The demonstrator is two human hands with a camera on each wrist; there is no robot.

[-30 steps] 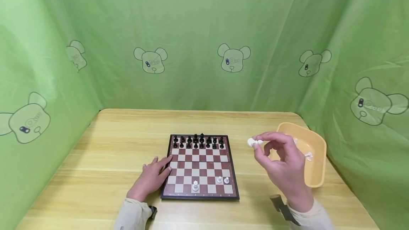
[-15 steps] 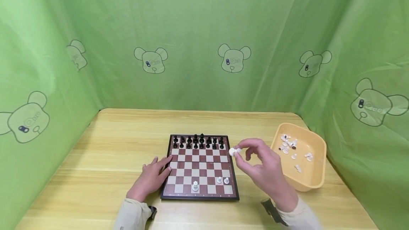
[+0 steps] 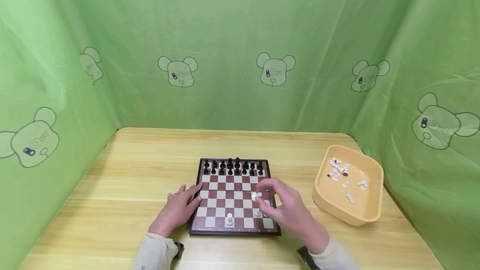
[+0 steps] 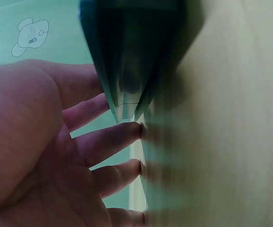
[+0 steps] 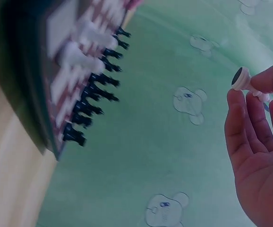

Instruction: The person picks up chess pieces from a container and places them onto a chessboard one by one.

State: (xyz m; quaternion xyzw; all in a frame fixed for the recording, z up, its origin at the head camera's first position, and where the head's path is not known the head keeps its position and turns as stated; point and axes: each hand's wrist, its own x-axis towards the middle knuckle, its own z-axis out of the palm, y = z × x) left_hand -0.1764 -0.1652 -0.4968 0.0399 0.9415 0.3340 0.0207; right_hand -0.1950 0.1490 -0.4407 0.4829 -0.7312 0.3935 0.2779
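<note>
Thumb and fingers of my right hand point(image 3: 288, 211) pinch a white chess pawn point(image 5: 243, 79), held above the right side of the chessboard point(image 3: 220, 193). The pawn's dark base shows in the right wrist view. My left hand point(image 3: 176, 209) rests against the board's left edge, fingers spread, with fingertips on the table in the left wrist view. Near the board's front row stand a taller white chess piece point(image 3: 229, 219) and a small white pawn point(image 3: 257, 212). Another white piece beside that pawn is mostly hidden by the right hand. Black chess pieces point(image 3: 237, 171) fill two rows at the far side.
To the right stands an orange plastic tub point(image 3: 333, 210) with several loose white chess pieces point(image 3: 339, 169) lying in it. The wooden table point(image 3: 157, 147) is enclosed by green curtains point(image 3: 225, 107) at the back and sides.
My right hand has moved left and nearer, from beside the tub to over the board, carrying the white pawn. The tub's contents have come into view. My left hand has stayed put.
</note>
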